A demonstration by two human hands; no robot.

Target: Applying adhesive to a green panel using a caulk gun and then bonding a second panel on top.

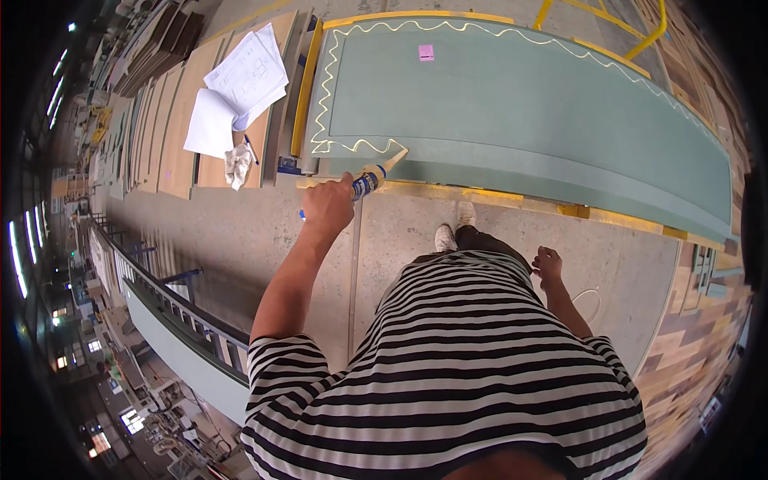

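Note:
My left hand (330, 203) is closed round a caulking gun, loaded with a blue and yellow sealant tube (368, 183). Its pale nozzle (398, 157) points up and to the right, the tip at the end of a cream adhesive bead (364, 146) near the close edge of a large grey-green panel (496, 96). Wavy adhesive also runs along the panel's left side and far edge. By my right hip hangs my right hand (548, 265), fingers loosely curled, with nothing visible in it. A small pink sticky note (426, 53) lies on the panel.
Yellow supports (480, 195) edge the panel. To the left, paper drawings (248, 76), a crumpled white cloth (238, 165) and a pen (252, 150) lie on stacked boards (172, 120). Behind on the left runs a dark metal rack (188, 296). My shoes (456, 228) stand on the concrete floor.

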